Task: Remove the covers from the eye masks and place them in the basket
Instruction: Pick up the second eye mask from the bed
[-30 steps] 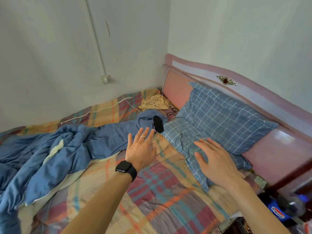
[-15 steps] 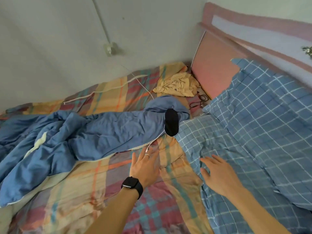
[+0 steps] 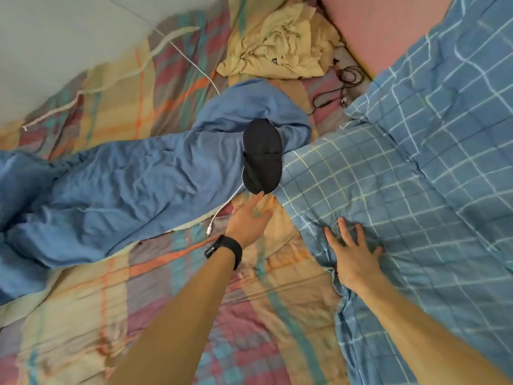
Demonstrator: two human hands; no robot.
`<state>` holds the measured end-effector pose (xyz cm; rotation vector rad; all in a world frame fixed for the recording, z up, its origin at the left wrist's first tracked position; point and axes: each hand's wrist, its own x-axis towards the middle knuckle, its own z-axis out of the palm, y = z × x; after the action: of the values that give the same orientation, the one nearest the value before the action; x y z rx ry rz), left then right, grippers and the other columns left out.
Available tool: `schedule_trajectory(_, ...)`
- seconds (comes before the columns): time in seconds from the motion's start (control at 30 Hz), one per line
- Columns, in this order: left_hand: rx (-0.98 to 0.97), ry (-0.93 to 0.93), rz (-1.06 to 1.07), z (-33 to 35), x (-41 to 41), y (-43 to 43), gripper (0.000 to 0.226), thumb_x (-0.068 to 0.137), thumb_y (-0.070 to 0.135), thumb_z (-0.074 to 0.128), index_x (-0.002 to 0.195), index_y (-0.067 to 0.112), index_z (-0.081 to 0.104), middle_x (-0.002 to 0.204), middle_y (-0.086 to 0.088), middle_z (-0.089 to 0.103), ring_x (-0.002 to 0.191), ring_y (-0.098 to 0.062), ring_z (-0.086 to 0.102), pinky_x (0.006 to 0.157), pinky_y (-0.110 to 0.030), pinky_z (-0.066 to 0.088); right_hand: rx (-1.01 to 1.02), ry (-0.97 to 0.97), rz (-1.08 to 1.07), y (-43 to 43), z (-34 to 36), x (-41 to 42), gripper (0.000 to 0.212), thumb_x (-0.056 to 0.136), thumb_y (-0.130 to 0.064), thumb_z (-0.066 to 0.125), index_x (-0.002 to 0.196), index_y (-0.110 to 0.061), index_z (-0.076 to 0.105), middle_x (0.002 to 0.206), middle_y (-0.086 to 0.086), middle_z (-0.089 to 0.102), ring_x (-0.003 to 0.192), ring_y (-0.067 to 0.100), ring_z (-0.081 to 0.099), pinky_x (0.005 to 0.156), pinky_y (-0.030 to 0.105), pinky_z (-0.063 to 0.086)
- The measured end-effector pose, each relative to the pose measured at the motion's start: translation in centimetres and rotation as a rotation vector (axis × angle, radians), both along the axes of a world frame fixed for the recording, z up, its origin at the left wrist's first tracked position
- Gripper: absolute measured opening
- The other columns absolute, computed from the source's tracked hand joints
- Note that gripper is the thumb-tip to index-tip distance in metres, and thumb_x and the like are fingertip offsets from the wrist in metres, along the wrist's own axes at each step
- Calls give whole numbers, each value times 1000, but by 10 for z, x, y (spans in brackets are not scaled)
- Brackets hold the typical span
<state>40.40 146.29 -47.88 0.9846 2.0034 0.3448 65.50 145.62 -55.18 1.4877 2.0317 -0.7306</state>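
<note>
A black eye mask (image 3: 262,157) lies lengthwise on the bed, partly on the blue blanket (image 3: 133,184) and partly at the edge of the blue checked pillow (image 3: 402,168). A white cable (image 3: 222,211) runs out from under its near end. My left hand (image 3: 249,219), with a black watch on the wrist, reaches out flat with fingers apart; its fingertips just touch the mask's near end. My right hand (image 3: 352,251) rests spread on the checked pillow, to the right of the mask. No basket is in view.
The bed has a plaid sheet (image 3: 172,301). A crumpled yellow cloth (image 3: 283,48) and a black cord (image 3: 338,87) lie at the far end by the pink headboard (image 3: 374,29). The grey wall (image 3: 55,29) runs along the far left.
The view has tilted down and moved closer to the bed. My left hand has advanced from the sheet to the mask's near end. My right hand stays on the pillow.
</note>
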Motion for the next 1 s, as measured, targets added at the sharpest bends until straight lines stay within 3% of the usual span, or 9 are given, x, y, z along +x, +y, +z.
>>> schedule_trajectory(0.2, 61, -267, 365, -1, 4, 35, 48, 89, 33, 68, 135, 22, 58, 127, 1, 62, 112, -14, 58, 105, -34, 45, -24, -21, -14, 6, 0, -3, 101, 92, -19, 68, 156, -41, -8, 162, -6, -34, 151, 37, -18, 108, 77, 19)
schedule_trajectory(0.43, 274, -2, 526, 48, 11, -21, 12, 87, 21, 69, 99, 22, 69, 79, 17, 62, 74, 1, 58, 77, -24, 46, -53, -21, -50, 2, 25, -9, 97, 94, -12, 63, 157, -42, -5, 163, -7, -33, 151, 34, -19, 110, 77, 18)
schedule_trajectory(0.57, 286, -24, 482, 99, 3, -95, 33, 84, 10, 65, 111, 23, 49, 79, 9, 59, 57, -2, 59, 46, -14, 44, -94, -26, -69, -8, 83, -27, 75, 98, -54, 47, 158, -36, 5, 168, 1, -13, 153, 36, -8, 110, 77, 16)
schedule_trajectory(0.67, 211, -106, 398, 136, -12, -154, 32, 84, 16, 66, 113, 28, 60, 95, 9, 66, 67, 6, 64, 52, -12, 47, -129, 373, -334, -53, 141, -50, 65, 96, -64, 41, 150, -30, 38, 161, 7, 36, 145, 27, 35, 117, 48, 29)
schedule_trajectory(0.73, 218, -220, 370, 162, -20, -196, 29, 83, 17, 66, 106, 36, 68, 97, 12, 69, 81, -7, 70, 70, -28, 59, -214, 716, -650, -99, 179, -66, 37, 90, -62, 56, 124, -48, 56, 144, 2, 57, 113, 5, 58, 97, 32, 43)
schedule_trajectory(0.77, 218, -267, 366, 176, -24, -216, 30, 83, 16, 66, 102, 39, 69, 93, 15, 69, 83, -15, 71, 75, -36, 61, -276, 850, -787, -121, 194, -74, 42, 86, -60, 64, 125, -52, 54, 140, -3, 58, 107, 1, 58, 95, 32, 43)
schedule_trajectory(0.87, 209, -409, 429, 213, -38, -275, 30, 86, 2, 63, 108, 21, 71, 91, 2, 71, 83, -26, 72, 76, -41, 60, -518, 1051, -1027, -181, 230, -91, 98, 68, -56, 83, 148, -50, 29, 131, -24, 54, 116, 8, 54, 105, 45, 38)
schedule_trajectory(0.93, 231, -525, 484, 240, -47, -316, 27, 87, -5, 58, 103, 11, 72, 88, -6, 73, 78, -22, 73, 66, -32, 59, -605, 1145, -1054, -215, 251, -99, 100, 59, -50, 90, 138, -60, 30, 118, -32, 56, 111, 7, 56, 103, 48, 38)
schedule_trajectory(1.0, 265, -551, 500, 267, -57, -357, 26, 86, -6, 55, 96, 10, 74, 83, -5, 75, 76, -20, 74, 62, -27, 58, -654, 1219, -1049, -247, 273, -107, 106, 55, -43, 95, 143, -48, 37, 131, -18, 60, 120, 16, 59, 100, 50, 47)
